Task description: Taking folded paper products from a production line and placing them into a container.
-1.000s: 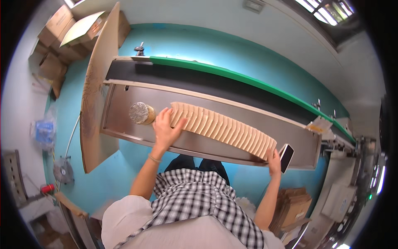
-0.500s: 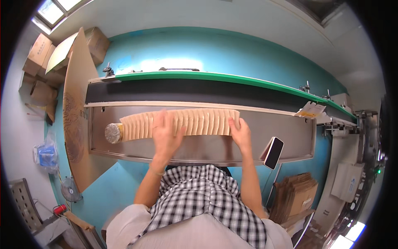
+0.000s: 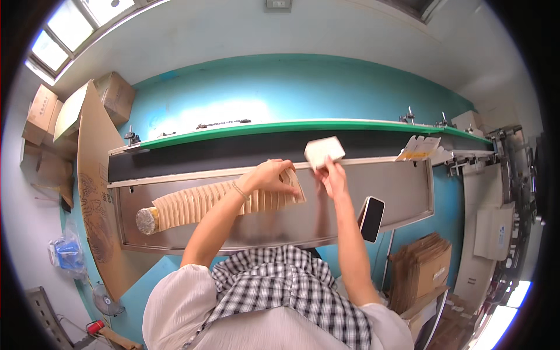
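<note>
A long row of cream-coloured flat pieces (image 3: 204,204), standing on edge and pressed together, lies along the metal tray (image 3: 373,186). A round, silvery-ended block (image 3: 147,221) backs its left end. At the row's right end my left hand (image 3: 269,178) curls its fingers around the last pieces. My right hand (image 3: 333,179) pinches a small pale, flat carton-like piece (image 3: 325,153) between thumb and fingers. That piece is held over the near rail of the black conveyor belt (image 3: 233,149), apart from the row. Whether it is folded flat cannot be made out.
A green guide rail (image 3: 280,123) runs along the belt's far side. An open white-and-yellow carton (image 3: 419,149) sits by the near rail at right. A phone (image 3: 371,219) stands at the tray's front edge. Cardboard (image 3: 96,192) rises at left; flattened boxes (image 3: 421,268) stand at lower right.
My right hand has left the row's right end and moved up and right with a pale piece. My left hand has slid right to the row's end. The view has shifted.
</note>
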